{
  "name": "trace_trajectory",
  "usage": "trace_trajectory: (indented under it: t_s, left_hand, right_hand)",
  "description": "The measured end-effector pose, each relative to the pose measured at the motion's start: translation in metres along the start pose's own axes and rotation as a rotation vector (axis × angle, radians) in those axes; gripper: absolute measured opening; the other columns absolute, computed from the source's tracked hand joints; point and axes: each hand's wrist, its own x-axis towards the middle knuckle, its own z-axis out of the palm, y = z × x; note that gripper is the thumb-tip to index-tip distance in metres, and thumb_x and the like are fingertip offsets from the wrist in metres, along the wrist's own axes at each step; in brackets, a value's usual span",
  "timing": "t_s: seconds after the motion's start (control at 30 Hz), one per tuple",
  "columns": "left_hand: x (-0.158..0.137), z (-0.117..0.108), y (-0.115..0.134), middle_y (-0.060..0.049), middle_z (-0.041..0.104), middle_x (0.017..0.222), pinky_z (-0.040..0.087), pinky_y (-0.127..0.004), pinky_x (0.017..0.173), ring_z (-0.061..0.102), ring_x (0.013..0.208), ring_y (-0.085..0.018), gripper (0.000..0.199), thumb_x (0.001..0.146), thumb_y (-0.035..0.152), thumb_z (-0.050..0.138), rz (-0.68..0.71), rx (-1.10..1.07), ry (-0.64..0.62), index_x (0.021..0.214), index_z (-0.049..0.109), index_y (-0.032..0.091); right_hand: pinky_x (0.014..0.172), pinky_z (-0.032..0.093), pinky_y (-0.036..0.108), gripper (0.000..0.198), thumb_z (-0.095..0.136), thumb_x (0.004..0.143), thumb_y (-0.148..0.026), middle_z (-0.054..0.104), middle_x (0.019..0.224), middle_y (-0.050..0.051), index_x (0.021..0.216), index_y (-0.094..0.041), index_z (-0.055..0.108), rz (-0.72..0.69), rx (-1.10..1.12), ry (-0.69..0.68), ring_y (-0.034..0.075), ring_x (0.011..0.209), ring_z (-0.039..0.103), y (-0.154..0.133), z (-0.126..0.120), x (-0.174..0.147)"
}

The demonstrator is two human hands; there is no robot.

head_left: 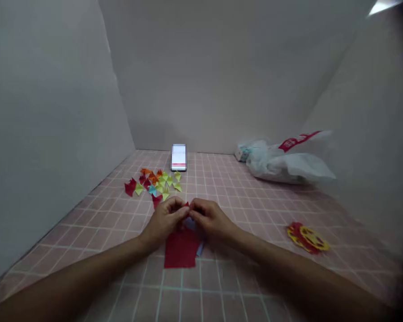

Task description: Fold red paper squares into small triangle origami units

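Note:
Between the fingertips of my left hand (168, 219) and my right hand (210, 219) is a small piece of folded red paper (187, 204), only its tip showing. Both hands are closed in a pinch, side by side above the table. Under them lies a flat sheet of red paper (180, 252), its upper part hidden by my hands. A pale blue strip (200, 248) sticks out at the sheet's right edge; I cannot make out what it is. Just beyond my left hand rests a red folded paper piece (156, 200).
Several small folded papers in yellow, orange, red and blue (159, 182) lie grouped at the back left. Behind them a lit phone (178, 157) stands upright. A white plastic bag (282, 163) sits back right, red and yellow cutouts (307, 238) nearer. Walls bound the checked tabletop (255, 214).

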Motion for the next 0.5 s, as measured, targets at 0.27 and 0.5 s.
trace_trajectory:
  t_s: [0.27,0.5]
  left_hand:
    - [0.011,0.002,-0.002,0.003,0.058,0.065,0.029,-0.019,0.046,0.046,0.049,-0.008,0.028,0.071,0.039,0.072,0.075,0.034,-0.053,0.080,0.056,0.017]
    - [0.010,0.009,0.000,0.006,0.053,0.054,0.025,-0.019,0.043,0.039,0.042,-0.007,0.027,0.068,0.038,0.070,0.072,0.114,-0.054,0.073,0.053,0.018]
  right_hand:
    - [0.063,0.036,0.024,0.014,0.055,0.083,-0.008,0.062,0.071,0.001,0.073,-0.015,0.062,0.020,-0.080,0.030,0.013,0.067,0.053,-0.006,-0.013,-0.002]
    - [0.056,0.033,0.021,0.015,0.055,0.078,-0.008,0.054,0.060,-0.003,0.066,-0.015,0.060,0.071,-0.003,0.088,0.010,0.057,0.046,0.001,-0.007,-0.013]
